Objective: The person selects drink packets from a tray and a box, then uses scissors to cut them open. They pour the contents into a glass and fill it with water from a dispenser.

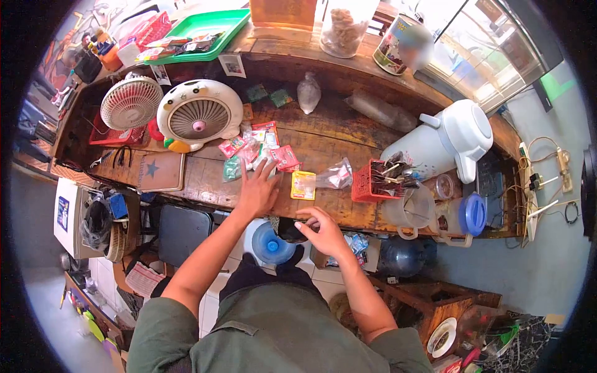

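My left hand point(257, 191) lies with fingers spread at the near side of a pile of small sachets. Its fingertips reach the pile, where a red sachet point(286, 158) and a green sachet point(232, 169) show. My right hand point(323, 231) is at the table's front edge, thumb and forefinger apart, with no held thing visible. Beside its fingertips is a dark thing point(289, 231) that I cannot make out. A yellow sachet point(303, 185) lies flat between and beyond my hands. Right of it rests a clear plastic packet point(336, 175).
A red basket point(368, 181) of utensils, a clear pitcher point(407, 210) and a white thermos point(435, 142) stand right. An animal-shaped fan point(200, 116) and brown notebook point(161, 171) are left. Below the wooden table point(348, 133) sits a blue water jug point(272, 244).
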